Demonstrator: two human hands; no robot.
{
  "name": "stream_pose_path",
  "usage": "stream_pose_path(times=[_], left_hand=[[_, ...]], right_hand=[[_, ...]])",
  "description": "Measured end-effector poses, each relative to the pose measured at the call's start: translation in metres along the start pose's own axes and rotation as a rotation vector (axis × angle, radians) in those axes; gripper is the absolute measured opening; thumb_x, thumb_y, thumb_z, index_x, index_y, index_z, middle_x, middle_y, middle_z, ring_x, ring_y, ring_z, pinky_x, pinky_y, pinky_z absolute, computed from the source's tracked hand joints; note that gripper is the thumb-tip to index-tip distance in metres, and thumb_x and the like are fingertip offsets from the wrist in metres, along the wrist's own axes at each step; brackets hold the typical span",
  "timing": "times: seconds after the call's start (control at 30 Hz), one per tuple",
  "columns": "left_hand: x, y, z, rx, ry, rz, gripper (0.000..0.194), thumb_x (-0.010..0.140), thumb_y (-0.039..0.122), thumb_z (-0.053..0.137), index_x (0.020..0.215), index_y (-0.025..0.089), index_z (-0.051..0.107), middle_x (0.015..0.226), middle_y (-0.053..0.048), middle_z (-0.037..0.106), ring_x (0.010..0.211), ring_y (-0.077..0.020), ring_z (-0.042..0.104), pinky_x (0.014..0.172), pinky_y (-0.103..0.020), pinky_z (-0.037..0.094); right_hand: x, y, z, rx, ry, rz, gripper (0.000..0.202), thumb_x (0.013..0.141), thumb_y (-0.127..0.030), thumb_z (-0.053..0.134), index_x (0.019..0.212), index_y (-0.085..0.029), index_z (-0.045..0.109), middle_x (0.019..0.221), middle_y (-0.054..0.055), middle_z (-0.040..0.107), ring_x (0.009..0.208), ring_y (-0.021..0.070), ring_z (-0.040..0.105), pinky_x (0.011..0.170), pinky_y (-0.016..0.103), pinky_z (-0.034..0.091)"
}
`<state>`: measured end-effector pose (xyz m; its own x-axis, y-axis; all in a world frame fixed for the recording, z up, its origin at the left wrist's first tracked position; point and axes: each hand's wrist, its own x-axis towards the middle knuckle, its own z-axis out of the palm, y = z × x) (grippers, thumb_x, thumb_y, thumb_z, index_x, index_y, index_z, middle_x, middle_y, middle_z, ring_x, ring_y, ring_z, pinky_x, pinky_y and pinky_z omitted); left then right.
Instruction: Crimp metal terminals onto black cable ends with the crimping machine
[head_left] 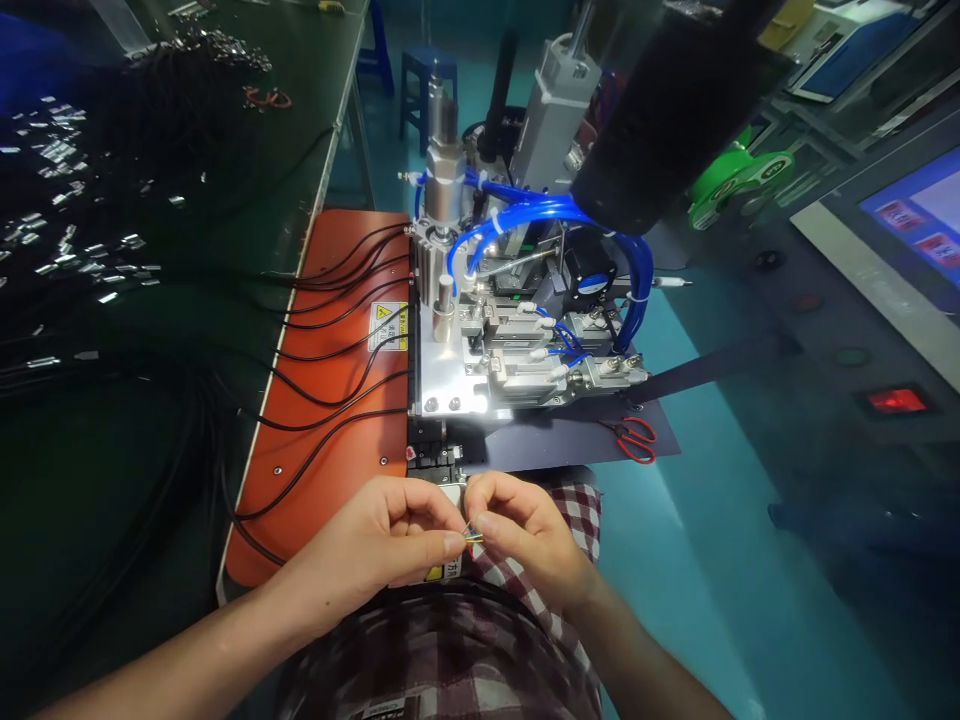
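Thin coloured wires (473,538), yellow, green and red among them, run between my fingertips just above my lap. My left hand (405,530) pinches them from the left with thumb and forefinger. From the other side, my right hand (529,530) closes its thumb and fingers on the same wires. Directly beyond my hands is the front of a metal machine (457,370) with blue air tubes (555,208). Several black cables (330,405) lie across an orange plate (330,460) and enter the machine's left side. My fingers hide most of the wires.
Red-handled scissors (636,438) lie on the grey plate at the machine's right. A dark table (172,420) on the left carries bundled cables with shiny metal ends (56,150). A control panel (840,330) with a lit red switch stands at right. A green reel (739,182) is behind.
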<state>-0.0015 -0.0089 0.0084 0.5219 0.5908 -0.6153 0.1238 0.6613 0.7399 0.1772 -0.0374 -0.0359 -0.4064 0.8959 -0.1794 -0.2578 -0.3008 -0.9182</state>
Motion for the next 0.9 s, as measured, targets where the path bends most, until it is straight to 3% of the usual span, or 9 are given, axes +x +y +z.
stream_pose_path(times=[0.23,0.37,0.53,0.7,0.8,0.9], left_hand=[[0.001,-0.002,0.001,0.131,0.077,0.068,0.013,0.072,0.027,0.067,0.068,0.015,0.065,0.052,0.006,0.046,0.045,-0.0053,0.029,0.042,-0.019,0.022],[0.002,0.000,0.003,0.136,0.186,0.115,0.014,0.071,0.028,0.068,0.066,0.015,0.066,0.050,0.006,0.044,0.045,-0.0057,0.029,0.041,-0.019,0.022],[0.001,-0.002,0.002,0.124,0.206,0.127,0.017,0.074,0.032,0.066,0.068,0.016,0.066,0.049,0.006,0.045,0.044,-0.0056,0.030,0.041,-0.019,0.024],[0.003,-0.004,0.001,0.184,0.237,0.183,0.016,0.074,0.031,0.067,0.070,0.015,0.067,0.058,0.003,0.055,0.048,-0.0073,0.041,0.045,-0.019,0.031],[0.004,-0.006,0.002,0.228,0.251,0.212,0.016,0.075,0.031,0.066,0.071,0.015,0.066,0.064,0.001,0.060,0.057,-0.0108,0.050,0.051,-0.021,0.039],[0.003,-0.008,0.004,0.332,0.288,0.302,0.016,0.079,0.030,0.063,0.073,0.015,0.066,0.068,-0.001,0.061,0.064,-0.0136,0.054,0.056,-0.023,0.042]], right_hand=[[0.003,-0.002,-0.005,-0.145,-0.009,-0.043,0.020,0.087,-0.035,0.057,0.075,-0.018,0.055,0.071,-0.002,0.047,0.065,0.0119,0.040,0.062,0.025,0.034],[0.001,-0.001,-0.001,-0.178,0.148,-0.009,0.018,0.088,-0.035,0.057,0.078,-0.019,0.057,0.068,-0.002,0.050,0.059,0.0107,0.043,0.057,0.024,0.037],[-0.005,0.002,0.013,-0.259,0.320,0.034,0.013,0.085,-0.033,0.060,0.086,-0.020,0.064,0.070,0.000,0.059,0.056,0.0115,0.049,0.052,0.024,0.041],[-0.008,0.000,0.026,-0.483,0.439,-0.082,0.008,0.084,-0.027,0.062,0.079,-0.021,0.065,0.072,0.001,0.061,0.062,0.0137,0.053,0.057,0.027,0.043],[-0.009,-0.003,0.028,-0.669,0.425,-0.197,0.010,0.087,-0.022,0.057,0.078,-0.021,0.060,0.075,0.001,0.061,0.068,0.0150,0.054,0.062,0.028,0.042],[-0.008,-0.004,0.027,-0.700,0.401,-0.207,0.012,0.089,-0.021,0.054,0.078,-0.020,0.056,0.076,0.001,0.059,0.070,0.0155,0.053,0.065,0.029,0.040]])
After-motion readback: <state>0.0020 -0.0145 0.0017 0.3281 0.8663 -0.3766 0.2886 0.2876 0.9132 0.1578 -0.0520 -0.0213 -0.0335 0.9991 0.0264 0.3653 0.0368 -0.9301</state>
